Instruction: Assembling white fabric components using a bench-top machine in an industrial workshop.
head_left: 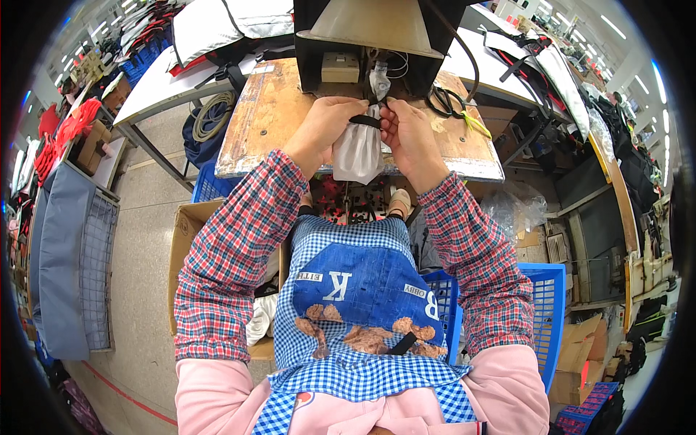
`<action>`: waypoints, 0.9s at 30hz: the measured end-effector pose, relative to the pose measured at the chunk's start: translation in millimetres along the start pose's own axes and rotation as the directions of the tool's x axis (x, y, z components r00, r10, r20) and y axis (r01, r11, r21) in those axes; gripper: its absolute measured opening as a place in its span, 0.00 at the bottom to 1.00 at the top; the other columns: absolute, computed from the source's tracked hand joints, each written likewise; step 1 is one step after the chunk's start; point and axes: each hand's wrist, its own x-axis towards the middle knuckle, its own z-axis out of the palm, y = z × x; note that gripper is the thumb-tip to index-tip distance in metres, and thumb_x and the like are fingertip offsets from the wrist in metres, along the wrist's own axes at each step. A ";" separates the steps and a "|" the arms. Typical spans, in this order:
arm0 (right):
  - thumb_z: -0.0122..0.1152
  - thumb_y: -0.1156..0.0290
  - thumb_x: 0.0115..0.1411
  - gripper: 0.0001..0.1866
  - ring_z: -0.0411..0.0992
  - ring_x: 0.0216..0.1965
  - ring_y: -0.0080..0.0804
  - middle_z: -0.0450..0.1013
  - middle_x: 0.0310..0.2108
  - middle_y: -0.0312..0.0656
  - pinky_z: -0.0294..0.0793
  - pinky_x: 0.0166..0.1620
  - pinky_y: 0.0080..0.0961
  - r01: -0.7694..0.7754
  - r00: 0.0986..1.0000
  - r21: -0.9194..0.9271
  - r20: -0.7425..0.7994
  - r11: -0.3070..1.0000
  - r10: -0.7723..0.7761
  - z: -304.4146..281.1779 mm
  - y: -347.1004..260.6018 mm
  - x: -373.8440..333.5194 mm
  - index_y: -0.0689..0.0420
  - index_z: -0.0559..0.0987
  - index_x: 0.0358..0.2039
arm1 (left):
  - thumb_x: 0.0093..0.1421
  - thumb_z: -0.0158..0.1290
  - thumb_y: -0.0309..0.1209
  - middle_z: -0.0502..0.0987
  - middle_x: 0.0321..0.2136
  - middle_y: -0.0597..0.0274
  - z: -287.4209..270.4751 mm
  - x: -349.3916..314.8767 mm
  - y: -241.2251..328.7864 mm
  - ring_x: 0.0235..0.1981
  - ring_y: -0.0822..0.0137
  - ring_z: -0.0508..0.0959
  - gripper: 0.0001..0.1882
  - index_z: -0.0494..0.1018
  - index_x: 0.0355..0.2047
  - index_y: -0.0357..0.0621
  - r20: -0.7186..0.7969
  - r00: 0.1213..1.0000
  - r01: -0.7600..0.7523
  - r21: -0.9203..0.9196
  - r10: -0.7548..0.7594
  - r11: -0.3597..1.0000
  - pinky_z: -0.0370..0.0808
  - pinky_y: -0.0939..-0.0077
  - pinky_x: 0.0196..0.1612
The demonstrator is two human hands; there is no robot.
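Both my hands work at the front of a worn wooden table [254, 123], close under a machine with a wide beige hood [370, 25]. A short black strap [367, 121] runs between them, across the top of a thin whitish cloth piece [357, 154] that hangs over the table's front edge. My left hand [325, 129] pinches the strap's left end. My right hand [412, 136] has its fingers curled at the other end, beside the cloth. Just beyond my fingertips is the machine's working part [378, 80], wrapped in clear plastic.
Black-handled scissors [444, 103] with a yellow tie [475, 125] lie right of my right hand. A small beige box [341, 67] sits under the hood. Blue plastic baskets [545, 304] and a cardboard box [190, 232] flank my lap. White-topped tables [156, 90] with stacked goods stand behind.
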 end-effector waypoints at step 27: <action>0.53 0.66 0.62 0.08 0.64 0.23 0.17 0.70 0.25 0.31 0.65 0.25 0.16 0.029 0.999 -0.006 -0.024 1.000 -0.030 2.7 -1.9 -4.6 0.55 0.73 0.28 | 0.62 0.50 0.26 0.77 0.36 0.54 -0.2 0.0 2.9 0.33 0.67 0.79 0.13 0.72 0.43 0.27 0.004 1.000 0.024 0.007 -0.024 1.000 0.78 0.74 0.37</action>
